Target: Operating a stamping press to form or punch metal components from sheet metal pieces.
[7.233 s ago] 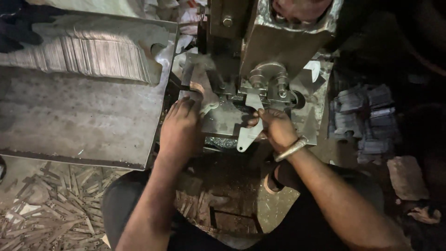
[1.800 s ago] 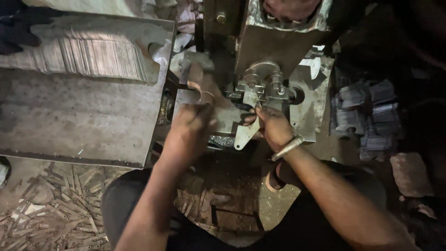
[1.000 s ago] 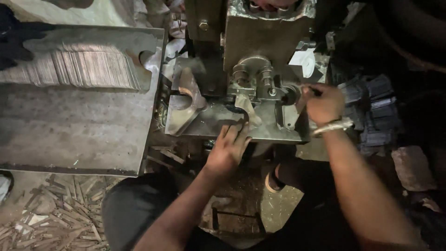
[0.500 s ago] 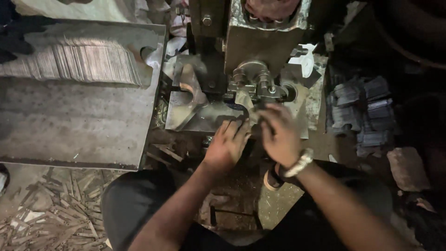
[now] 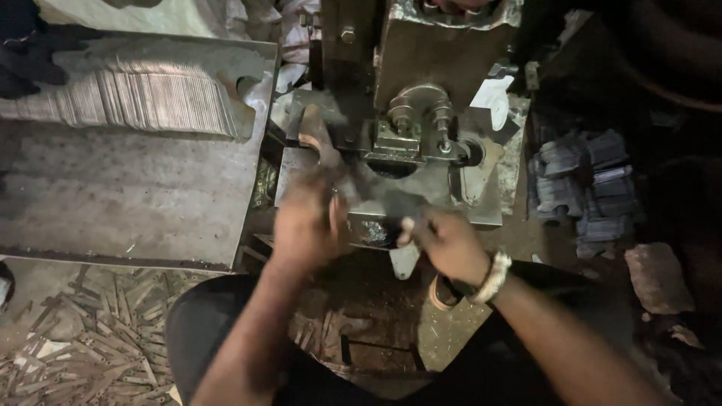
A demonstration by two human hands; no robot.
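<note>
At the front edge of the press bed (image 5: 481, 214), both hands are close together, low in the head view. Left hand (image 5: 307, 225) sits just below a flat metal blank (image 5: 320, 143) that lies on the bed beside the die block (image 5: 410, 139); fingers are blurred and curled, and whether this grip is clamped on the blank or only touching it I cannot tell. Right hand (image 5: 444, 240) is just beside the left, at the bed's near lip, fingers bent around something dark and blurred; grip looks partly drawn together, but what it holds cannot be made out. A pale bracelet (image 5: 492, 277) sits on the right wrist.

Blank position: on the left part of the bed, narrow end pointing up toward the machine column (image 5: 444, 45), lower end hidden behind the left hand.

Around it: a grey metal counter (image 5: 128, 203) to the left, carrying a tight row of stacked blanks (image 5: 135, 101) standing on edge along its far side. A second pale blank-shaped piece (image 5: 472, 177) rests on the right part of the bed. To the right, on the floor, a heap of dark stamped pieces (image 5: 583, 180). Lower left, the floor is strewn with thin metal offcuts (image 5: 83, 353). Person's knees in dark trousers fill the bottom of the view
</note>
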